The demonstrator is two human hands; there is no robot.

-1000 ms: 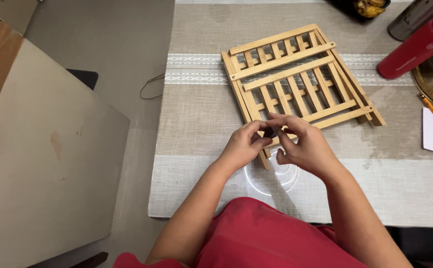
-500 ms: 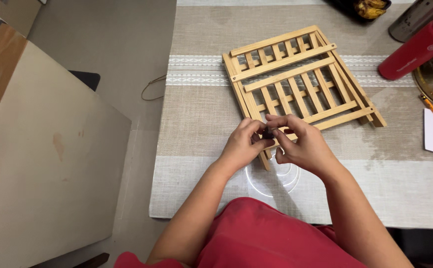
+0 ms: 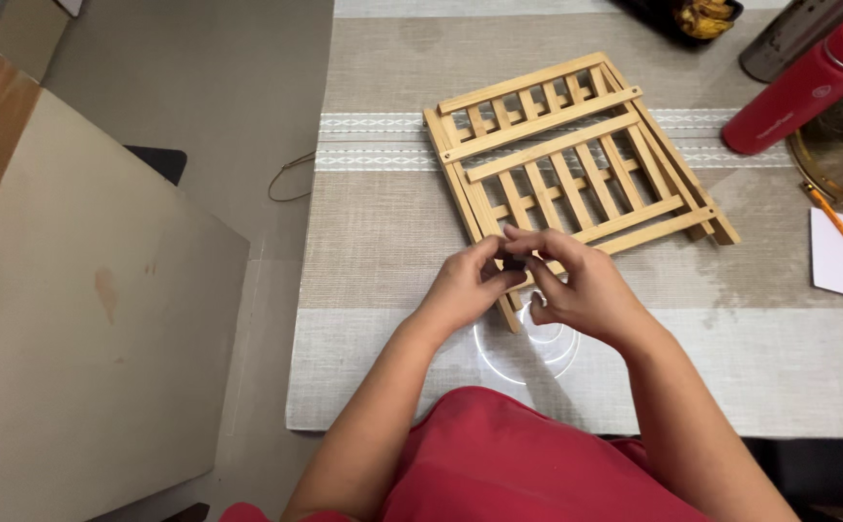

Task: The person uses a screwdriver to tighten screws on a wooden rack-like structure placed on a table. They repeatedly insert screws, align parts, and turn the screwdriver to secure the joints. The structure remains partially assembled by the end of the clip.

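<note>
Your left hand (image 3: 462,288) and right hand (image 3: 581,288) meet at the near corner of the folded wooden rack (image 3: 571,164), which lies flat on the tabletop (image 3: 392,222). Both hands' fingers pinch a small dark piece (image 3: 514,261) between them.
</note>
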